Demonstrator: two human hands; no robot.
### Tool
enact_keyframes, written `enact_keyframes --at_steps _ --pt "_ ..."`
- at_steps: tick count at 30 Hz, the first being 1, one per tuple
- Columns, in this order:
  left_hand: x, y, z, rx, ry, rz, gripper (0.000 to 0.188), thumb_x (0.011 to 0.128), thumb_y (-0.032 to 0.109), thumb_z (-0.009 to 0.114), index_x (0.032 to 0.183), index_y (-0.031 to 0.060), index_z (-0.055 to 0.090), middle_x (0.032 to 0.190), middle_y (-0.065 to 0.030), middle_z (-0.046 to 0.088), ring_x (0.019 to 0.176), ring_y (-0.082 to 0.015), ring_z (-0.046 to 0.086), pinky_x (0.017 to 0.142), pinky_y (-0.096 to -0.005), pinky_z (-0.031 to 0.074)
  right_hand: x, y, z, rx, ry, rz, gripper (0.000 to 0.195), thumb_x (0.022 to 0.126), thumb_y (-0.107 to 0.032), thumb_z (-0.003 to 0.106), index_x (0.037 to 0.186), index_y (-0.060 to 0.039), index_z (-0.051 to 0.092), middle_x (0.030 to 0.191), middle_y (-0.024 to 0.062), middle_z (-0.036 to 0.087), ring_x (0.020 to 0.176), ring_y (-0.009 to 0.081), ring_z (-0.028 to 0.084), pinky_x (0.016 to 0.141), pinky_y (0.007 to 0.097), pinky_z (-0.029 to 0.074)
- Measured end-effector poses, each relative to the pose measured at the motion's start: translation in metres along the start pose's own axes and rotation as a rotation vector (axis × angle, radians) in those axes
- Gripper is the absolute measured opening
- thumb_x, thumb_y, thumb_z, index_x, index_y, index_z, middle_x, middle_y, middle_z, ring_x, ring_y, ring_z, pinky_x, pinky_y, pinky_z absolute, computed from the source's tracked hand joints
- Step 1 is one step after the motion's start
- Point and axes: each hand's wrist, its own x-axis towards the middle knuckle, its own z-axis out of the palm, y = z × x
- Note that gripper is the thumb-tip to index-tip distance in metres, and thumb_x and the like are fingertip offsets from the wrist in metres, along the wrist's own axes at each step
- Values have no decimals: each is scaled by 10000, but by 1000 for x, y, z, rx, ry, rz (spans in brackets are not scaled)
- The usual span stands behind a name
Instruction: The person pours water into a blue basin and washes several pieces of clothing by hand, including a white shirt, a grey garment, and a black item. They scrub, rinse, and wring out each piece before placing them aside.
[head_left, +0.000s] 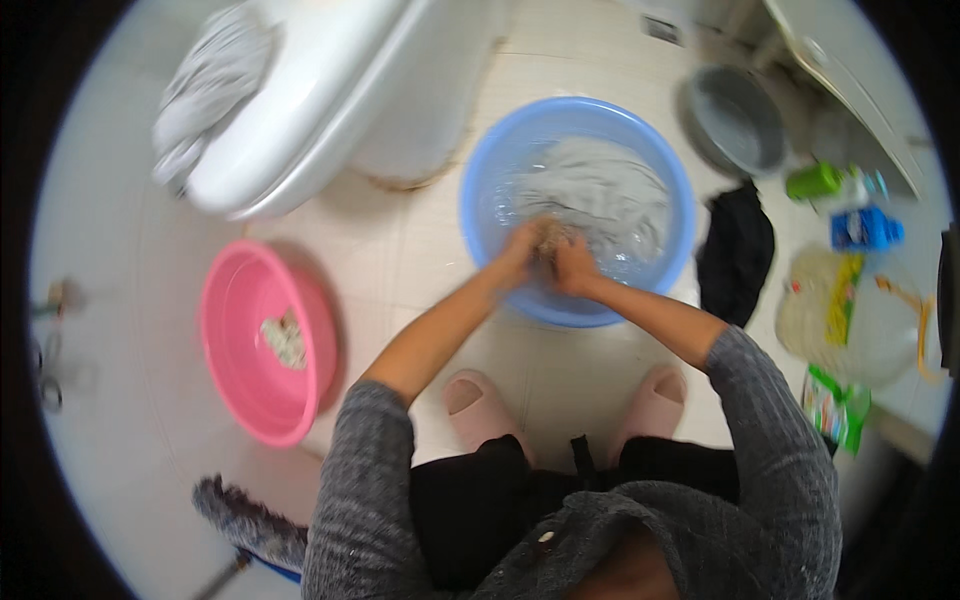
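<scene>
A round blue plastic basin stands on the floor before me with water in it. Pale grey, wet cloth lies bunched in the water, mostly towards the far and right side. Both hands are low in the basin, near its front left. My left hand and my right hand are close together, fingers curled around a darker, beige-looking bunch of fabric between them. Motion blur hides the exact finger positions. Whether this bunch belongs to the pale cloth cannot be made out.
A pink basin holding a small patterned cloth stands left. A white toilet bears grey cloth. To the right are a grey basin, black cloth, a green bottle, a blue bottle and a large plastic jug.
</scene>
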Motion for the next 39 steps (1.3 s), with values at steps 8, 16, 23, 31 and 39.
enact_keyframes --at_steps 8,16,23,31,39 --pt "-23 21 27 -241 115 -354 623 857 541 242 1152 63 511 1140 -163 534 934 -408 515 829 -644 319 24 17 -10 735 -273 177 219 756 -60 586 968 -7 574 769 81 622 698 187 596 625 309 470" --pt "-11 -1 5 -227 208 -15 270 860 314 464 894 71 576 831 -79 603 738 -207 587 630 -367 484 22 -10 -86 649 -175 -223 234 769 -97 585 983 -4 584 764 128 597 640 191 567 601 312 458" --pt "6 -23 2 1358 681 625 311 723 202 623 969 39 525 757 -163 545 783 -317 547 710 -513 441 -9 39 -135 483 -317 -27 242 760 -122 597 948 29 599 817 145 615 665 193 592 636 304 477" --pt "27 -13 -27 1466 111 279 271 692 100 575 962 96 557 828 -127 547 744 -258 563 653 -357 468 -46 59 -130 742 -433 117 194 812 -120 569 923 34 608 714 60 622 628 111 576 590 241 455" --pt "-104 98 64 212 86 215 177 789 196 616 804 67 496 712 -15 500 636 -130 504 531 -273 440 -43 59 -149 980 -490 282 194 887 -169 489 983 -27 581 878 29 620 749 92 584 637 233 463"
